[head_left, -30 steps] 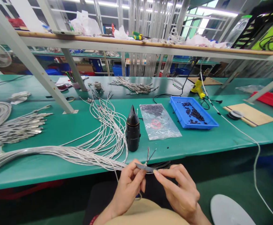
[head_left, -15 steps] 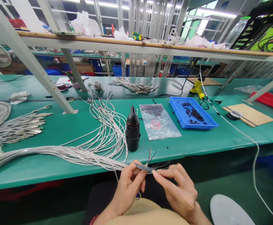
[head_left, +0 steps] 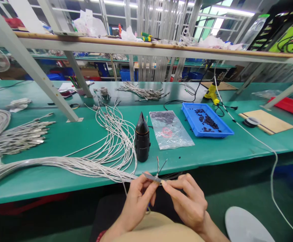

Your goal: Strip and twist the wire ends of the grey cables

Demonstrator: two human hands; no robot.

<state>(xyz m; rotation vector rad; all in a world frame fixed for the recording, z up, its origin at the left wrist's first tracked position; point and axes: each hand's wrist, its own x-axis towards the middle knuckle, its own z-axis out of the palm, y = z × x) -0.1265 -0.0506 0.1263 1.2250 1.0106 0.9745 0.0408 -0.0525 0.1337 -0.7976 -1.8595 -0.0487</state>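
My left hand [head_left: 137,201] pinches the end of a white cable just beyond the table's front edge. Thin split wires [head_left: 158,166], one red and one dark, stick up from that end. Between thumb and fingers, my right hand [head_left: 188,199] grips a flat grey blade [head_left: 151,177], which lies across the cable by my left fingertips. A thick bundle of white cables [head_left: 86,167] runs over the table from the left towards my left hand. Behind my hands stands a black cylinder with a pointed top [head_left: 142,141].
A clear plastic bag [head_left: 173,134] and a blue tray [head_left: 207,121] of small black parts lie beyond the cylinder. A yellow tool [head_left: 212,94], a wooden board [head_left: 275,122] and a hanging white cord [head_left: 273,181] are at the right. A shelf rail [head_left: 146,49] crosses above.
My right hand has shifted slightly left with the blade, closer to my left hand. The wire tips have moved slightly left and up. My left hand keeps its pinch.
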